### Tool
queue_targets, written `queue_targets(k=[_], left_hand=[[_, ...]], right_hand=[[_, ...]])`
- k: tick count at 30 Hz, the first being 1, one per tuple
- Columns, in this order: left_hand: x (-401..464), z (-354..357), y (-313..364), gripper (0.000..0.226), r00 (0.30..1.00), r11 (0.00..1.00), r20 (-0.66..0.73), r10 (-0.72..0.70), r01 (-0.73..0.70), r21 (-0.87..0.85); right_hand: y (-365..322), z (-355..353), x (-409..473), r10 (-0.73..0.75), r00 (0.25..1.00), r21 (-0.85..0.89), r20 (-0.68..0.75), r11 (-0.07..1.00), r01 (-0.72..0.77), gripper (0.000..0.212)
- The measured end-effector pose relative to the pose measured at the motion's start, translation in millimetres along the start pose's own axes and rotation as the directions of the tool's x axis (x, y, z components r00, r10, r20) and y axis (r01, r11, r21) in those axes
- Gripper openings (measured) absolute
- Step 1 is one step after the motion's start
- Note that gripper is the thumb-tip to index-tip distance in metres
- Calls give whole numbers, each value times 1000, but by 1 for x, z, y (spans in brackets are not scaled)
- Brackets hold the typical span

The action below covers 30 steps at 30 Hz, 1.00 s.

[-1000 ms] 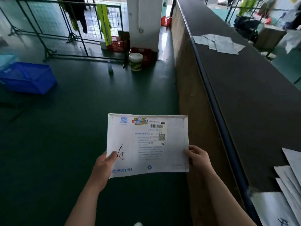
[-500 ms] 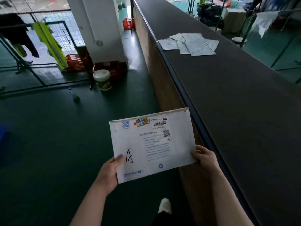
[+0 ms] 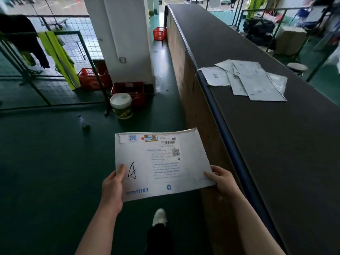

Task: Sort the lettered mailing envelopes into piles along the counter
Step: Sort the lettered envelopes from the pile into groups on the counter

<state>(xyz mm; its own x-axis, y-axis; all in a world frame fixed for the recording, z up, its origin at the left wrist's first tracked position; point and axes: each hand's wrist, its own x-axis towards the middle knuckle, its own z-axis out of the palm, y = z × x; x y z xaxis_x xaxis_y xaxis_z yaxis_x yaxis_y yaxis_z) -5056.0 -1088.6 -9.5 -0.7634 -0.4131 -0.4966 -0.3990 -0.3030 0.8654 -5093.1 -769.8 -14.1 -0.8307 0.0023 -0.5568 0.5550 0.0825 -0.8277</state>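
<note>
- Head view: the person is holding a white rectangular paper mailing envelope (image 3: 161, 162) out in front of the body, over the dark green floor (image 3: 46, 172), just left of the long dark grey counter (image 3: 276, 144).
- The left hand (image 3: 112, 188) is gripping the envelope's near left edge, its thumb lying on the printed face beside a handwritten black "A"; the other fingers are hidden underneath.
- The right hand (image 3: 223, 181) is pinching the near right corner, thumb on top and fingers curled below.
- The envelope is being held flat, label side up, and is not touching the counter.
- Farther along the counter, a loose pile of grey-white envelopes (image 3: 244, 80) is lying overlapped by the left edge, one corner jutting past the blue rim.
- Judging progress: at least one pile is already laid down, so sorting is under way; this "A" envelope is not yet placed, and it seems to be heading toward that far pile.
- How many envelopes are left I cannot tell, since no unsorted stack is showing.
- On the far left, a white plastic bucket (image 3: 121, 105) is standing before red plastic crates (image 3: 132, 92).
</note>
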Motion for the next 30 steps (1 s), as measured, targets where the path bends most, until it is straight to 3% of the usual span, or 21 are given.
queue_targets(k=[4,9,12,15,19,24,28,30], left_hand=[[111,47,48,23,998,999,55,-39,40,-4],[225,130,114,21,958,993,283,-53,22,113],[274,182,137,30,863,993,496,-96,47,109],[321,243,142,32,781,980,603,-163,57,192],[387,335,152,31,765,965,610,-205,53,259],[458,444,214,25,804,944,579,-137,-72,323],[508,512,250,22,844,950,535,-46,-128,284],[531,553,254,22,828,952,557,-69,-113,286]], right_hand=[[-76,16,84,81,996,-50,48,996,-79,34],[-152,4,176,-1,970,156,-245,987,40,19],[-175,-19,226,16,939,304,-344,948,95,24],[-189,-53,285,63,923,433,-380,894,118,29],[-209,-100,373,68,917,503,-392,851,152,27],[-271,-146,460,55,918,520,-393,837,172,19],[-322,-192,510,-18,896,346,-444,919,190,14],[-337,-218,529,-24,884,296,-467,938,181,15]])
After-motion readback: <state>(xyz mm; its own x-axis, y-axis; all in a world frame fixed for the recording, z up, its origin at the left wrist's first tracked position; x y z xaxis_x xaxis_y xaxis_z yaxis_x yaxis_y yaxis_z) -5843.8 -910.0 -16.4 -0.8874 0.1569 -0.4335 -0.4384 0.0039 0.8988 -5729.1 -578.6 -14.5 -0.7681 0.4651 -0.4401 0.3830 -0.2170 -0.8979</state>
